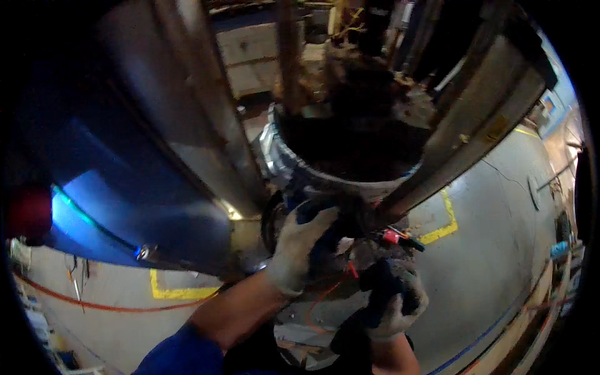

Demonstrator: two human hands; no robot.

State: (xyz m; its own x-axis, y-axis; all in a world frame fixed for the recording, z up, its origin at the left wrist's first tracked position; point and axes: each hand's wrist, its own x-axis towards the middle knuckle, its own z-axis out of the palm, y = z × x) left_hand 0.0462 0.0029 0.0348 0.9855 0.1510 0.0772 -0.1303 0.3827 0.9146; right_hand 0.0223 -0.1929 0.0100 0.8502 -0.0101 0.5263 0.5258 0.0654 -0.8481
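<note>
Pale, dark-patched gloves (289, 259) are worn, and a blue sleeve (181, 353) is seen above the left forearm (234, 312). The left hand (306, 244) is held just below the pale rim of a round, open vessel (369, 187), its fingers curled and partly hidden against the dark parts there; whether anything is gripped cannot be told. The right hand (398, 297) is held lower and further to the right, its fingers bent inward, and its grasp is likewise too dark and blurred to be made out. The vessel is placed near the middle of the view, beyond both hands, its interior sunk in shadow, and it is flanked by two metal beams, a left beam (206, 112) and a slanting right beam (475, 119). Just above the right hand, a small red part (391, 236) is seen beside a slim orange-and-black piece (409, 242). At the left, a broad, curved blue panel (125, 187) is crossed by a green-lit line (87, 215). Below the panel, an orange hose (112, 306) is laid across the grey floor (494, 250), which is marked with yellow lines (187, 292) on both sides of the vessel.
</note>
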